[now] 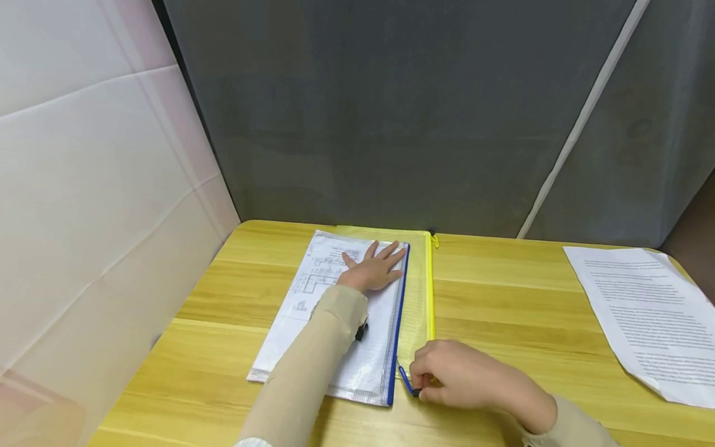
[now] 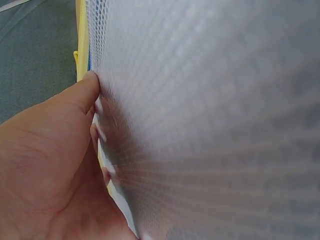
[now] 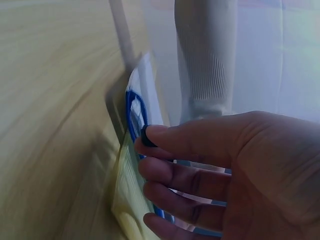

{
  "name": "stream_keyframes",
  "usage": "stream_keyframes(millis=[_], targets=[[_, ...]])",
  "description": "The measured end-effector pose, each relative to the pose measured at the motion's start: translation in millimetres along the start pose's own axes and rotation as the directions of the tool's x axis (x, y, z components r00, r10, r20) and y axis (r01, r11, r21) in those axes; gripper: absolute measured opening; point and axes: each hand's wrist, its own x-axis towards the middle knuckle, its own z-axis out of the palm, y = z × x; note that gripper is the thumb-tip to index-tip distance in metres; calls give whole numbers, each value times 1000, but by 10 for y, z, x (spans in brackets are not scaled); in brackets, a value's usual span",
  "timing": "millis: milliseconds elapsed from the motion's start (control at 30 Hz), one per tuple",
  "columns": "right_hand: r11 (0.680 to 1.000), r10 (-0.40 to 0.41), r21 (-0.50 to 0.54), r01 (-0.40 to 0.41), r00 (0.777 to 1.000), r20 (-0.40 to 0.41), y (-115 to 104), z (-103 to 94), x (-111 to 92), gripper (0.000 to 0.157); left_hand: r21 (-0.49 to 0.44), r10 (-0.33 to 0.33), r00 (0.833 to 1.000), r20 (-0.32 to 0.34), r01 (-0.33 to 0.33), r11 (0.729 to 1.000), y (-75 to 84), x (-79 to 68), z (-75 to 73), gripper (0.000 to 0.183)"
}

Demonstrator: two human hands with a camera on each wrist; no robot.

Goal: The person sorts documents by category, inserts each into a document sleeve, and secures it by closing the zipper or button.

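A clear mesh zip pouch [image 1: 357, 366] with a blue zipper edge lies on the table, printed drawings showing inside it. My left hand [image 1: 373, 272] rests on its upper part, fingers spread. In the left wrist view the left thumb [image 2: 82, 92] lies along the mesh surface. At the pouch's near right corner, my right hand [image 1: 460, 375] pinches a small black zipper slider [image 3: 147, 136] between thumb and forefinger. From there a blue strip [image 1: 405, 380] runs to the pouch. Under the clear pouch lies a yellow mesh zip pouch [image 1: 416, 292], partly covered.
Printed sheets of paper [image 1: 648, 316] lie at the right of the wooden table [image 1: 503, 298], one corner curled. A dark grey partition [image 1: 391, 124] stands behind the table, and a white cloth wall [image 1: 100, 186] at the left.
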Motion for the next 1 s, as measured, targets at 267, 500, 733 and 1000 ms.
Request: stream_keyframes(millis=[267,500,733,1000], targets=[[997,-74,-10,75,996,43,-83,-14,-21,14,-1,8,1000,0,-8,1000,-6,2,-14,62],[987,-162,25,160,980,113,-139,-19,-41,10,-3,4,1000,5,-4,1000,-7,4,-8,62],[979,-203,45,199,968,149,-182,-10,-57,8,6,-2,1000,10,2,1000,-17,17,10,63],[962,-272,7,274,950,154,-203,-1,-57,9,-9,6,1000,6,-6,1000,-19,14,4,62]])
